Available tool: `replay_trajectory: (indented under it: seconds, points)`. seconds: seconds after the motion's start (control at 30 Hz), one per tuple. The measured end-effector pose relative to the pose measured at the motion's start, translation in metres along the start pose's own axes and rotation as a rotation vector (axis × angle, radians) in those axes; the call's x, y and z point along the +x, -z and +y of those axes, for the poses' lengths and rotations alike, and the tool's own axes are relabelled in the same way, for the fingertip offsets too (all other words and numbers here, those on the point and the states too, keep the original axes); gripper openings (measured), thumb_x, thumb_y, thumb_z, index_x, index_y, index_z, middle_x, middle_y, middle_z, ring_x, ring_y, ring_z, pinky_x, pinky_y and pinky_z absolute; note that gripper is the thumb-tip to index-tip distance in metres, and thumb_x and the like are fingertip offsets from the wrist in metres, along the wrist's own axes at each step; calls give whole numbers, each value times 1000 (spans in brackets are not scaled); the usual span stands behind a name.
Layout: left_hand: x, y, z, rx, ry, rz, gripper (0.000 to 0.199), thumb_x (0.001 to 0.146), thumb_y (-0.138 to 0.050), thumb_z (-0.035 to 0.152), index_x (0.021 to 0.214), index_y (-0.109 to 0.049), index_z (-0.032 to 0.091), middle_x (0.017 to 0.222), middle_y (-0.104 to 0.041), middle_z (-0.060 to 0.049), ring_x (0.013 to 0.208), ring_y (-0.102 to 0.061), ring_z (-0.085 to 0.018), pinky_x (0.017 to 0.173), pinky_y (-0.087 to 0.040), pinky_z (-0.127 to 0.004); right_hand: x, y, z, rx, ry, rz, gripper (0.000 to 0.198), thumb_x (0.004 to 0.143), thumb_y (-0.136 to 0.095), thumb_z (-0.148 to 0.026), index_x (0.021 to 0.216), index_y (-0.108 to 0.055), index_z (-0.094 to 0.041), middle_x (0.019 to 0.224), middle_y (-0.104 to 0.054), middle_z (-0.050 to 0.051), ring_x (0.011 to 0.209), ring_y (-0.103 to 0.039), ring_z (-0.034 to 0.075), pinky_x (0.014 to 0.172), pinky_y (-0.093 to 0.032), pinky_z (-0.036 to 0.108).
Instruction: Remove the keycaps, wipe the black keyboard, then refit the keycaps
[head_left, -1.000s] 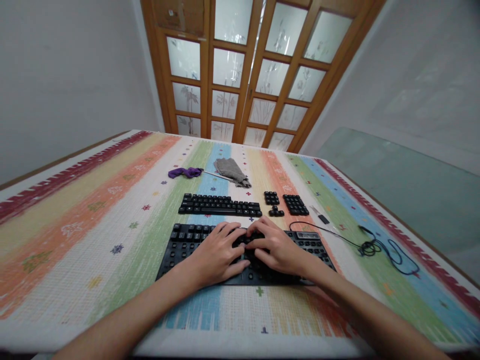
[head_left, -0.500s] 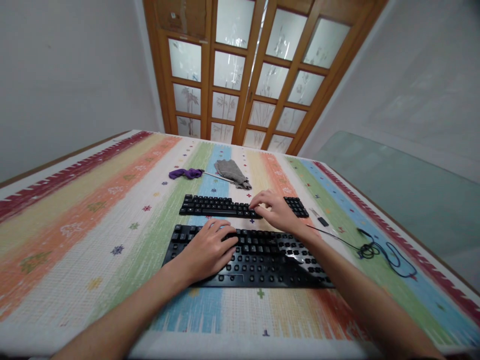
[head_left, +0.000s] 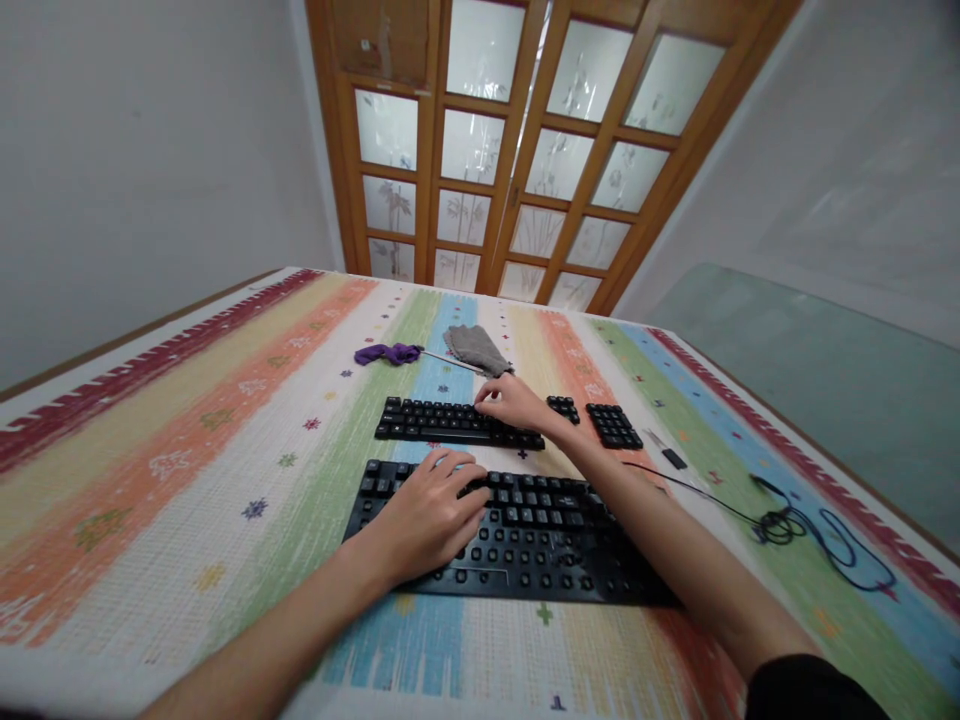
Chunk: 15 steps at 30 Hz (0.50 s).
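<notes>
A black computer keyboard point(head_left: 517, 580) lies near the table's front edge, with many keycaps off its lower rows and bare key posts showing; its upper rows still carry keycaps. My left hand point(head_left: 439, 510) lies over its left half, palm down, fingers apart on the keys. Beyond it, loose black keycaps point(head_left: 431, 418) are laid out in rows. My right hand point(head_left: 514, 403) reaches over these rows, thumb and forefinger pinched at a keycap in the back part. The keycap itself is mostly hidden by the fingers. My right forearm covers the keyboard's right end.
Smaller keycap groups point(head_left: 562, 408) and a number-pad block point(head_left: 613, 427) sit to the right. Past them lie a small dark-and-silver tool point(head_left: 673, 458) and a coiled cable point(head_left: 780, 525). At the back are a grey cloth point(head_left: 478, 347) and a purple cloth point(head_left: 388, 354) with a thin rod.
My right hand has shifted left and away from me along the rows of loose keycaps, uncovering the groups on the right. The left hand stays on the keyboard. The view has tilted slightly.
</notes>
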<state>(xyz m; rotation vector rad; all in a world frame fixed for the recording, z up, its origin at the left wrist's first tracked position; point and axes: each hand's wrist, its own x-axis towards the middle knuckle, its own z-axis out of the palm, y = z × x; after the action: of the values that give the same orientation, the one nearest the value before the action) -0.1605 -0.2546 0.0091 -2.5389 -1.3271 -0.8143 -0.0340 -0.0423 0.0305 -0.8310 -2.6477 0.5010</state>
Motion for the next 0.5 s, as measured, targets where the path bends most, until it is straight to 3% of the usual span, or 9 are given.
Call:
replay_trajectory:
  seconds: [0.5]
  points:
    - [0,1,0,9,10,-6,15,95,-53,20,101,-66,16,113,-65,-9,110,-55,-26,100,-42,-49,-1,10,5,-47,59,-41,13,80,-64,-11,86,-75,-15,83,-74,6,78,-63,17,76,-44,29]
